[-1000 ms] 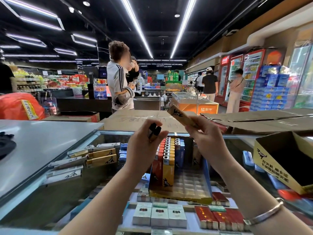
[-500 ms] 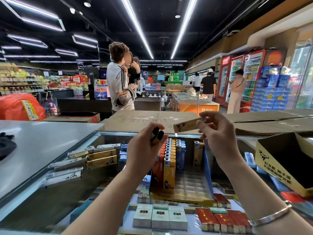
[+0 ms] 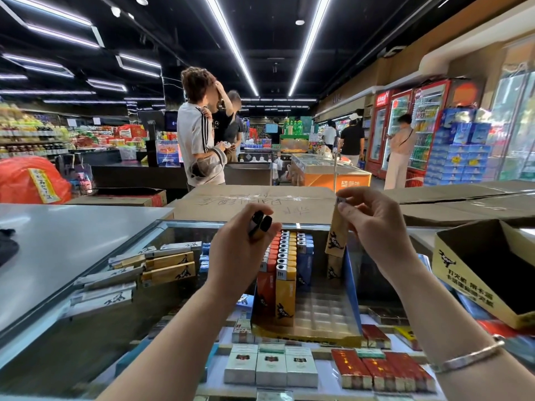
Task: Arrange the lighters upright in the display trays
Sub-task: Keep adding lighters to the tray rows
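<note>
Lighters stand upright in rows at the left of the display tray (image 3: 307, 335) on the glass counter, while above it the left hand (image 3: 237, 256) grips two dark lighters (image 3: 260, 224) and the right hand (image 3: 376, 227) pinches a tan lighter (image 3: 335, 233) upright by its top.

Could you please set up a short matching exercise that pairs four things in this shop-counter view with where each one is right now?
Things
1. tan lighter
2. dark lighters
3. yellow lighter
4. loose lighters

Places
A. lying flat on the glass counter, left of the tray
B. standing upright in the display tray, front of its row
C. gripped in the left hand
D. pinched at its top by the right hand, hanging upright over the tray's right side

Pairs: 1-D, 2-C, 3-B, 4-A
</note>
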`<action>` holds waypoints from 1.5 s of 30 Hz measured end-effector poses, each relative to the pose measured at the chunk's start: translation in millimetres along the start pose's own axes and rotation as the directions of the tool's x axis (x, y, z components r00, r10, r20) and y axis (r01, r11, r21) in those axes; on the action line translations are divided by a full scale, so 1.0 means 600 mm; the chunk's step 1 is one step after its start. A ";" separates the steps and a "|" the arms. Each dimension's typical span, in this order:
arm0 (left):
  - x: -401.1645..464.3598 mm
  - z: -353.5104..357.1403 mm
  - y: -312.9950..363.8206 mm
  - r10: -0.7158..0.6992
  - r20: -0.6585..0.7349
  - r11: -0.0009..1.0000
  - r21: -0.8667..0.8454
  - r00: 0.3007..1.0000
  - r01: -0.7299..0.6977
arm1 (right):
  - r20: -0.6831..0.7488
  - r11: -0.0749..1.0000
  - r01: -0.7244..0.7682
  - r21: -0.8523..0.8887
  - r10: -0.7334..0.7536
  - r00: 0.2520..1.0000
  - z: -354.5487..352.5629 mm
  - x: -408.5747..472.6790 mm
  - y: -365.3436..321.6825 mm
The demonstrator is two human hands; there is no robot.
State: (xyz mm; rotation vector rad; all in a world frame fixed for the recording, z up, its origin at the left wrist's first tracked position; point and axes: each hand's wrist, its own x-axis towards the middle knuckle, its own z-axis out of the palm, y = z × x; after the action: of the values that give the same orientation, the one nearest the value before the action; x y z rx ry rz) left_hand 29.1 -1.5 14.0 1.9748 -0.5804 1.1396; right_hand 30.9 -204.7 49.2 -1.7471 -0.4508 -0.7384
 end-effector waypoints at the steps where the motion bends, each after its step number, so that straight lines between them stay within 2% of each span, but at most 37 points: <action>1: 0.000 0.000 0.000 -0.001 -0.004 1.000 0.001 1.000 0.001 | 0.024 0.999 0.016 -0.047 -0.015 1.000 0.000 0.000 0.001; 3: 0.001 -0.001 0.000 -0.006 -0.013 1.000 0.008 1.000 0.006 | 0.093 0.974 0.078 -0.212 -0.060 0.994 0.002 -0.001 0.005; 6: 0.001 0.000 0.002 -0.013 -0.016 1.000 0.017 1.000 0.013 | 0.203 0.855 0.171 -0.489 -0.079 0.976 0.001 -0.003 0.012; 8: 0.000 0.001 0.003 -0.014 -0.011 1.000 0.014 1.000 0.014 | 0.282 0.812 0.190 -0.552 -0.033 0.959 -0.002 -0.005 0.014; 11: 0.000 0.000 0.003 -0.016 -0.005 1.000 -0.004 1.000 0.016 | 0.331 0.789 0.193 -0.584 0.014 0.943 -0.006 -0.005 0.011; 25: 0.001 -0.003 0.004 0.004 -0.004 1.000 0.003 1.000 -0.004 | 0.410 0.755 0.242 -0.610 0.040 0.911 -0.008 -0.006 -0.003; 45: -0.002 -0.003 0.006 -0.038 0.017 0.999 -0.022 0.999 0.039 | 0.373 0.733 0.208 -0.648 0.067 0.925 0.006 -0.014 -0.001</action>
State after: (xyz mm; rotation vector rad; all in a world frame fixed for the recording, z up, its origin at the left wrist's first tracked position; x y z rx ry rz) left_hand 25.3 -2.2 15.1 1.9702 -0.5592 1.0895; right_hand 25.0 -200.7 43.2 -2.6132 -0.5479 -0.6637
